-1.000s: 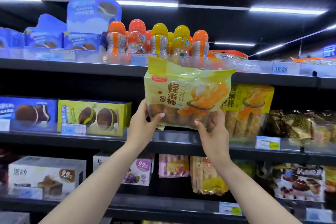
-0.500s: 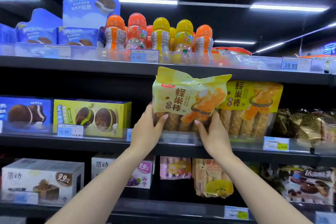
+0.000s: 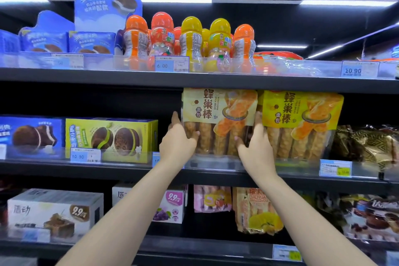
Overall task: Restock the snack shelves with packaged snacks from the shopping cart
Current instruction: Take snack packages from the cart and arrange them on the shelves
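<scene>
A yellow bag of honeycomb stick bread (image 3: 218, 119) stands upright on the middle shelf (image 3: 129, 167), behind its clear front lip. My left hand (image 3: 178, 140) holds the bag's lower left side, thumb on the front and fingers behind the edge. My right hand (image 3: 255, 147) holds the lower right side the same way, fingers slipped between this bag and an identical bag (image 3: 300, 123) that stands right beside it. The bag's top reaches just under the upper shelf.
Left of the bag is a dark gap, then a green pie box (image 3: 110, 138) and a blue one (image 3: 30, 134). Gold-brown packets (image 3: 367, 142) lie to the right. Bottles (image 3: 190, 43) and blue boxes fill the top shelf; boxes and bags fill the lower shelf.
Both hands have pushed the bag from in front of the shelves back and down onto the middle shelf, next to the identical bag. The view has moved closer.
</scene>
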Action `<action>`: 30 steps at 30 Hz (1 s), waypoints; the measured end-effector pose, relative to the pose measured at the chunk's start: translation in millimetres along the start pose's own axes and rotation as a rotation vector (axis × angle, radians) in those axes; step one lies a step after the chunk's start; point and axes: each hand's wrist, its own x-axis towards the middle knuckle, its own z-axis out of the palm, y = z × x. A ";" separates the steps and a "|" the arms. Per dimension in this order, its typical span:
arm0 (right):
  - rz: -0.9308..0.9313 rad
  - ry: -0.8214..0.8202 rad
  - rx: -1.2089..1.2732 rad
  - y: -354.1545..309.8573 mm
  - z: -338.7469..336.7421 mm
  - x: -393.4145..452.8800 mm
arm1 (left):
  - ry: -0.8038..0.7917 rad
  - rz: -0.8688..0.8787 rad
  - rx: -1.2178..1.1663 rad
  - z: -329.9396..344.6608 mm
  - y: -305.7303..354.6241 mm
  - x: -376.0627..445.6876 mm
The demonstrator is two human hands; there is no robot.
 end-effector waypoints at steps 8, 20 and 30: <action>-0.305 -0.041 -0.243 17.3 4.7 -7.8 | -0.008 0.165 0.036 4.5 -2.9 -12.8; -0.307 -0.129 -0.285 12.9 -1.7 -9.4 | -0.056 0.116 0.088 -3.8 5.0 -7.9; -0.478 -0.223 -0.116 26.3 -39.1 -28.2 | 0.097 0.361 0.287 -22.2 20.3 -60.5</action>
